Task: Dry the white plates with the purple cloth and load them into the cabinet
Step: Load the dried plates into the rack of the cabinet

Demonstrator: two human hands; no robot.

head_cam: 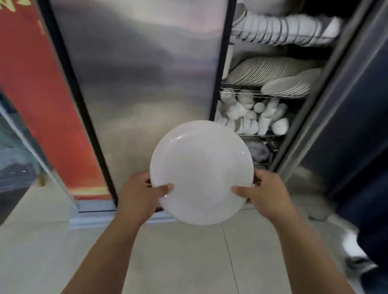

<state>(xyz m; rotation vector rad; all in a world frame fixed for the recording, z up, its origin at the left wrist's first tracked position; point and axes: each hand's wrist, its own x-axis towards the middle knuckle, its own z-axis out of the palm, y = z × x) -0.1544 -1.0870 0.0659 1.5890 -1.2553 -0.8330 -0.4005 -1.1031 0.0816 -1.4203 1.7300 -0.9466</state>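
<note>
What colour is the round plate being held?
The glossy round plate is plain white; head view.

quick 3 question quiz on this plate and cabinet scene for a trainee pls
1. Pick one: the open side of the cabinet lies which way from the plate? A left, B right, C below.
2. True or false: the left grip and the right grip both hold the plate.
3. Missing word: the stacked plates sit ____ the small white pieces.
Key: 1 B; 2 true; 3 above.
</note>
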